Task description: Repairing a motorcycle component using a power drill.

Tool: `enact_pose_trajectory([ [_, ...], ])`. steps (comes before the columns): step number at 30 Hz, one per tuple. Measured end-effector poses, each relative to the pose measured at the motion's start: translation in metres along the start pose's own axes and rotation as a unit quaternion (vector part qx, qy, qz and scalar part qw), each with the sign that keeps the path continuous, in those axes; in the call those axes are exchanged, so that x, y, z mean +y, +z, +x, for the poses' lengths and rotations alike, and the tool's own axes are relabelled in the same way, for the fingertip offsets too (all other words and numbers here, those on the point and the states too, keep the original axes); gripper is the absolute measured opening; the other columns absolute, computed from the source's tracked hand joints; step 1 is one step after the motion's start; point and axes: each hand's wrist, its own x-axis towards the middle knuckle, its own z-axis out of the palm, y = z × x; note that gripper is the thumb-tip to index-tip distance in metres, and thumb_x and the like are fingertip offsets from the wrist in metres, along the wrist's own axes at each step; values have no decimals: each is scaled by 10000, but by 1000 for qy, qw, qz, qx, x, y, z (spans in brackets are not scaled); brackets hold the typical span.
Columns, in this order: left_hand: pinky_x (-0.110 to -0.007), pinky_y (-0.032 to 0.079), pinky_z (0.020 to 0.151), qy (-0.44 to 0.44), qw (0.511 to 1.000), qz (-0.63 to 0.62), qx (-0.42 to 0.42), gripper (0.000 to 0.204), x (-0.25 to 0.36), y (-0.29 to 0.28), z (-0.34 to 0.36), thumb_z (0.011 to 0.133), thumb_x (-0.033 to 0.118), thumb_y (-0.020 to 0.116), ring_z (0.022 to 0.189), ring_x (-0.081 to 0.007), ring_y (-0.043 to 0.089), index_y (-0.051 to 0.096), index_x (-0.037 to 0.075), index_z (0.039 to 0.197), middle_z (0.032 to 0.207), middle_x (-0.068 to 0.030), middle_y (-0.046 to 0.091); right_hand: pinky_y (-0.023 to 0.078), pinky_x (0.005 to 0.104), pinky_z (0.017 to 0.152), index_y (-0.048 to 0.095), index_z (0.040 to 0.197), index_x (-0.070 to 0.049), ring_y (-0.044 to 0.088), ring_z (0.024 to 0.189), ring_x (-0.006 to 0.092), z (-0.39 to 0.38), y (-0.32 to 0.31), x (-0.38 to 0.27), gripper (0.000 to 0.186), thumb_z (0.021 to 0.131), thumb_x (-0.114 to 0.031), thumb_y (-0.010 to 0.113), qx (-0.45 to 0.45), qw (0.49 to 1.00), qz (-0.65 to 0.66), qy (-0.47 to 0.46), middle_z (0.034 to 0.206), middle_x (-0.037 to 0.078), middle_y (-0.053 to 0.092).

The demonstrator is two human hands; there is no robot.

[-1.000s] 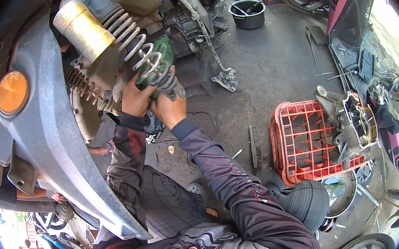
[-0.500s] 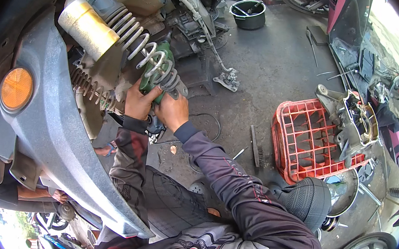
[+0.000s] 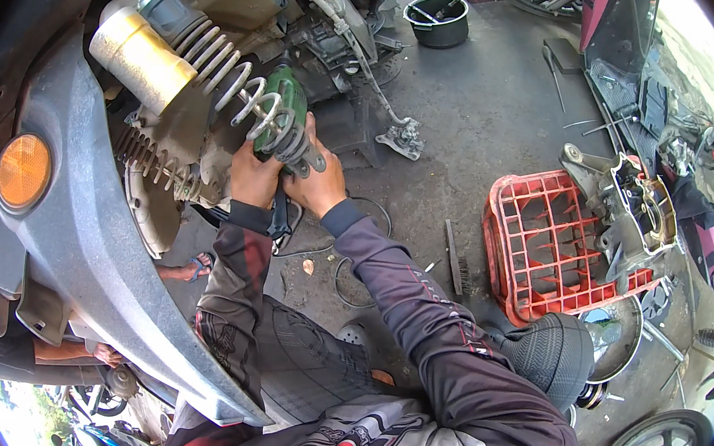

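A green power drill (image 3: 294, 97) points away from me, its dark chuck at the far end near the machinery. Both of my hands are closed around its near part. My left hand (image 3: 254, 179) wraps it from the left, and my right hand (image 3: 319, 182) grips it from the right with the fingers reaching up along the body. Partly in front of the drill hangs a shock absorber (image 3: 230, 88) with a pale coil spring, its lower eye close above my right hand. A gold cylinder (image 3: 143, 59) sits beside its upper end. The chuck's tip is hard to make out.
A grey body panel (image 3: 105, 223) with an orange reflector (image 3: 24, 172) curves along my left. To the right, an engine casing (image 3: 641, 209) rests on a red crate (image 3: 538, 242). A black bucket (image 3: 436, 33), a wire brush (image 3: 457, 264) and a looped cable (image 3: 338, 278) are on the floor.
The drill has swung to a more upright angle behind the spring. My left hand has shifted a little lower on it, and my right fingers now extend further up its side. The view has shifted slightly.
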Motion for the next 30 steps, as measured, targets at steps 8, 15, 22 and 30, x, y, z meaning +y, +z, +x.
enact_pose_trajectory([
  [8, -325, 529, 884, 12, 996, 84, -7, 471, -12, -6, -7, 780, 143, 794, 965, -207, 713, 671, -33, 1199, 1068, -153, 750, 570, 530, 755, 167, 1549, 111, 681, 856, 487, -11, 10, 12, 1006, 742, -143, 711, -16, 1000, 9, 4, 1102, 320, 658],
  [15, -321, 530, 879, -2, 997, 75, -34, 410, 23, 9, -17, 814, 101, 746, 983, -180, 696, 671, -39, 1192, 1079, -119, 746, 566, 528, 747, 155, 1550, 113, 682, 858, 491, -13, 3, 8, 1028, 730, -128, 726, 21, 999, 32, -8, 1054, 327, 666],
  [22, -331, 518, 915, 42, 994, 101, -13, 332, 26, 20, -26, 831, 61, 708, 1016, -189, 680, 691, -40, 1147, 1087, -103, 733, 564, 523, 761, 143, 1558, 110, 678, 875, 494, -24, 2, 17, 1053, 713, -125, 725, 18, 999, 19, -22, 1052, 329, 666],
  [30, -287, 527, 814, -5, 998, 63, -26, 286, -3, -5, -6, 864, 18, 667, 915, -142, 668, 677, -39, 1144, 1041, -69, 723, 562, 513, 774, 156, 1555, 113, 678, 888, 487, -7, 13, 8, 1029, 736, -151, 720, -19, 999, 22, 29, 1090, 329, 652],
])
